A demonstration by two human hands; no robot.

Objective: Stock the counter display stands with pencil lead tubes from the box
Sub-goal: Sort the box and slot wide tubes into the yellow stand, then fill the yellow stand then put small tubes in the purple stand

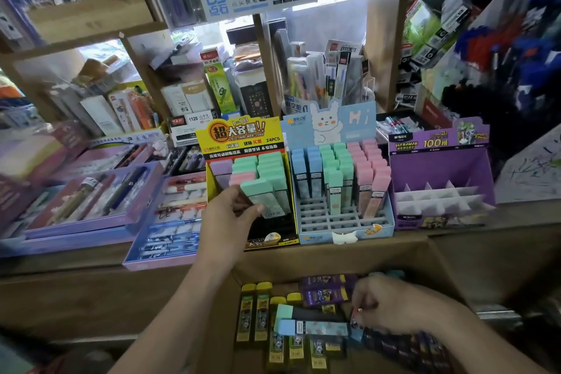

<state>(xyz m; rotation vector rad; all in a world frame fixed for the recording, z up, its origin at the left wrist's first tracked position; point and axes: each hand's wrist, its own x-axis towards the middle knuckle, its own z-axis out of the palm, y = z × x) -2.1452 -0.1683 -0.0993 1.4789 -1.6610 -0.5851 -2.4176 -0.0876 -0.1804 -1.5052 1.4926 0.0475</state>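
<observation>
Holding a mint-capped flat plastic lead tube (267, 194) in my left hand (230, 209), thumb and fingers pinching its sides, at the front row of the yellow cardboard display stand (243, 136). My right hand (388, 304) sits in the brown cardboard box (334, 258), fingers curled among loose tubes (312, 328); I cannot tell whether they grip one

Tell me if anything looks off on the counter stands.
The purple stand holds no tubes, only bare white dividers, while the yellow stand and blue stand beside it are partly filled. Nothing looks spilled or damaged.
</observation>
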